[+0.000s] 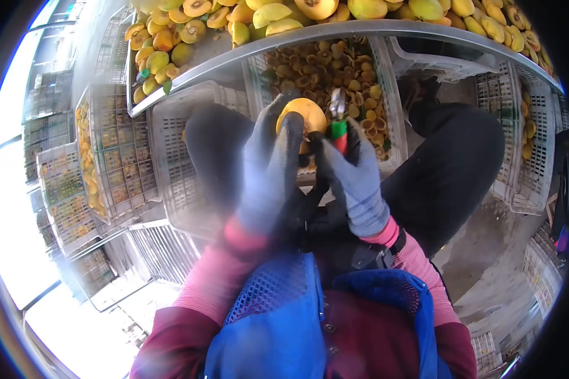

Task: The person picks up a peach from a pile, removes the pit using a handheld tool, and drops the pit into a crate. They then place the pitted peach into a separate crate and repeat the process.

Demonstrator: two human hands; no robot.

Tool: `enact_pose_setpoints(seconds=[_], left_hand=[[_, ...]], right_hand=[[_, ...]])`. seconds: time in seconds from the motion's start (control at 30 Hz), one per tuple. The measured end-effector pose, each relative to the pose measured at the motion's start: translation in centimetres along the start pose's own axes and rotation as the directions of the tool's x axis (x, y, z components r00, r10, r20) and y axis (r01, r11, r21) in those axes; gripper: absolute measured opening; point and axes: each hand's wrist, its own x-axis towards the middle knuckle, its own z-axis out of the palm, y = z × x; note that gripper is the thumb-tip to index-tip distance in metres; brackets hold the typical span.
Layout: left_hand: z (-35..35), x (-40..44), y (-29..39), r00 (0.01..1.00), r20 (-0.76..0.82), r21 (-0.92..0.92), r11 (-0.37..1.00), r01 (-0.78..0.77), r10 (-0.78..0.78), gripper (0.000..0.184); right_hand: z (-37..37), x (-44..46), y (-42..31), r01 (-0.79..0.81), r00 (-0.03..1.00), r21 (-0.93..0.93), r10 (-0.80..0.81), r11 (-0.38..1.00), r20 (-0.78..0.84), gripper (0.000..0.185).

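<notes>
My left hand [267,161], in a grey-blue glove with dark fingertips, grips a yellow peach [310,114] above the middle crate. Its thumb and fingers close round the near side of the fruit. Beside it, my gloved right hand [355,174] is wrapped round a hand tool with a red and green handle [339,136]. The tool's shiny metal head [337,101] points away from me, its exact shape blurred. My right fingertips are close to the peach; whether they touch it I cannot tell.
A metal-edged table [360,26] heaped with cut yellow peaches [284,16] curves across the front. Below it, a crate [392,107] holds many small brownish-yellow fruit pieces [322,66]. White plastic crates [193,151] stand left, and more crates [528,145] right. My knees flank the middle crate.
</notes>
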Motion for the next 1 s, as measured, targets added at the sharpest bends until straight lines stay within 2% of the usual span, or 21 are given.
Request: enact_pose_setpoints(seconds=[0.07,0.1,0.13,0.17,0.2,0.23,0.27,0.3,0.33,0.43,0.47,0.5,0.53,0.63,0.7,0.77,0.83,0.9,0.93,0.97,1.0], left_hand=[[-1.2,1.0,-2.1,0.925,0.166,0.246,0.894,-0.374,0.342,0.039],[-1.5,0.8,-2.0,0.918,0.209,0.255,0.888,-0.383,0.336,0.036],[-1.7,0.7,-1.9,0.91,0.251,0.263,0.881,-0.392,0.33,0.034],[-2.0,0.5,-1.8,0.9,0.292,0.27,0.875,-0.403,0.324,0.032],[-1.6,0.5,-1.6,0.926,0.236,0.254,0.9,-0.353,0.296,0.03],[-1.0,0.2,-1.0,0.992,0.11,0.04,0.997,-0.071,0.067,0.026],[-0.4,-0.1,-0.1,0.986,-0.024,-0.245,0.957,0.157,-0.168,0.022],[-0.6,0.1,-0.4,1.0,0.002,-0.058,0.998,0.012,-0.012,0.022],[-1.1,0.5,-1.0,0.989,0.056,0.124,0.982,-0.141,0.135,0.023],[-0.7,0.2,-1.5,0.992,0.093,-0.029,0.996,-0.085,0.088,0.034],[-0.2,0.0,-1.1,0.993,0.096,-0.245,0.965,0.095,-0.073,0.036],[0.3,-0.3,-0.4,0.965,0.132,-0.444,0.857,0.262,-0.227,0.039],[1.0,-0.9,0.8,0.96,0.063,-0.361,0.891,0.275,-0.271,0.041],[0.4,-0.9,-0.3,0.994,0.083,-0.166,0.982,0.085,-0.071,0.041],[0.9,-0.1,-2.0,0.963,0.022,0.126,0.954,-0.271,0.27,0.032],[0.9,-0.1,-1.7,0.998,0.021,-0.045,0.998,-0.054,0.055,0.028],[0.9,-0.3,-1.0,0.986,0.042,0.051,0.985,-0.166,0.164,0.027],[0.6,-0.1,-0.6,0.976,0.093,0.125,0.97,-0.208,0.197,0.027],[0.5,0.0,-0.5,0.971,0.119,0.139,0.965,-0.222,0.207,0.027],[0.3,0.2,-0.5,0.969,0.142,0.112,0.969,-0.219,0.203,0.027],[0.2,0.3,-0.5,0.966,0.166,0.087,0.973,-0.215,0.198,0.027]], right_hand=[[-0.6,0.6,-1.1,0.019,0.999,0.103,-0.024,0.995,0.047,0.029],[-0.7,0.8,-1.6,0.025,0.997,0.155,-0.036,0.988,0.069,0.023],[-0.2,0.8,-1.5,0.123,0.991,0.084,-0.126,0.989,0.032,0.019],[-0.6,0.7,-1.4,0.146,0.988,-0.119,-0.139,0.982,0.063,0.024],[-1.2,0.5,-1.5,0.169,0.985,-0.317,-0.146,0.933,0.097,0.03],[-1.3,0.2,-1.8,0.141,0.988,-0.403,-0.103,0.904,0.115,0.03],[-1.3,-0.1,-2.2,0.117,0.989,-0.487,-0.059,0.866,0.133,0.031],[-0.6,-0.7,-3.8,0.039,0.99,-0.474,0.03,0.88,0.136,0.027],[-0.4,-1.1,-4.0,0.098,0.988,-0.501,-0.022,0.86,0.156,0.024],[-0.5,-1.9,-2.8,0.395,0.919,-0.595,-0.311,0.7,0.244,0.02],[-0.6,-2.0,-2.2,0.449,0.892,-0.611,-0.366,0.652,0.266,0.02],[-0.7,-2.1,-1.8,0.499,0.862,-0.625,-0.419,0.6,0.286,0.021],[-0.7,-2.1,-1.7,0.506,0.859,-0.612,-0.421,0.607,0.292,0.021],[-0.3,-2.3,-2.6,0.384,0.923,-0.541,-0.306,0.748,0.232,0.023],[0.0,-2.5,-2.7,0.31,0.95,-0.501,-0.243,0.808,0.196,0.024],[0.2,-2.6,-2.2,0.305,0.952,-0.489,-0.251,0.817,0.176,0.024],[-0.7,-2.9,-0.5,0.489,0.872,-0.603,-0.371,0.63,0.32,0.035],[-1.0,-3.4,0.0,0.411,0.9,-0.427,-0.286,0.806,0.328,0.038],[-0.8,-3.7,-0.2,0.185,0.944,-0.156,-0.132,0.97,0.301,0.036],[-0.6,-3.8,-0.6,-0.053,0.945,0.009,0.047,0.999,0.323,0.036],[-0.3,-3.8,-1.2,-0.291,0.915,0.165,0.224,0.942,0.335,0.036]])
